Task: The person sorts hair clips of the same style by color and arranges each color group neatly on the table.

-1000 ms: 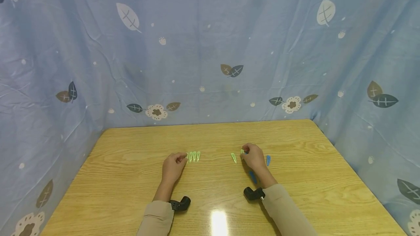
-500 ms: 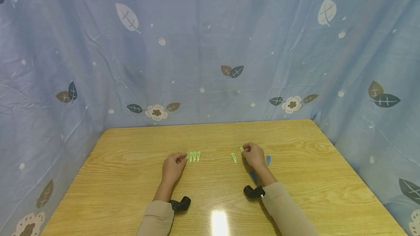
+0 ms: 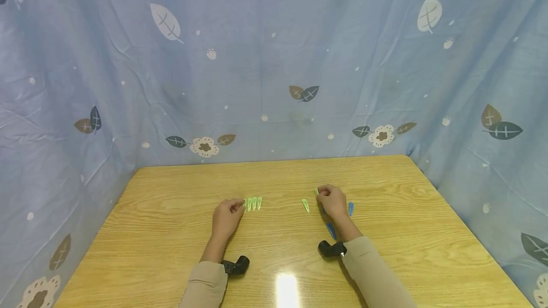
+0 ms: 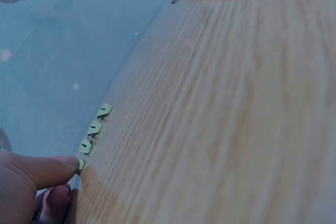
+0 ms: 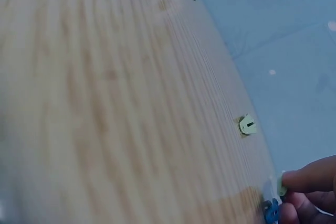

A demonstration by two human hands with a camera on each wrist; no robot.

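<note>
Green snap hair clips (image 3: 254,203) lie side by side in a short row left of the middle of the table. At the row's left end, my left hand (image 3: 227,217) pinches the outermost green hair clip (image 4: 80,166) between thumb and fingers. My right hand (image 3: 335,203) pinches another green hair clip (image 3: 317,191) by its edge; fingers hide most of it. Just left of that hand a single green hair clip (image 3: 306,205) lies tilted. A blue hair clip (image 5: 272,211) sits beneath the right fingers, partly covered.
One blue hair clip (image 3: 351,208) lies right of the right hand and another blue hair clip (image 3: 331,231) by the right wrist. Behind the wooden table (image 3: 274,179) hangs a blue patterned curtain (image 3: 239,84). Both wrists wear black cameras (image 3: 236,266).
My right hand has shifted slightly away from me, carrying its green hair clip out past the loose one. The left hand has stayed at the row's left end.
</note>
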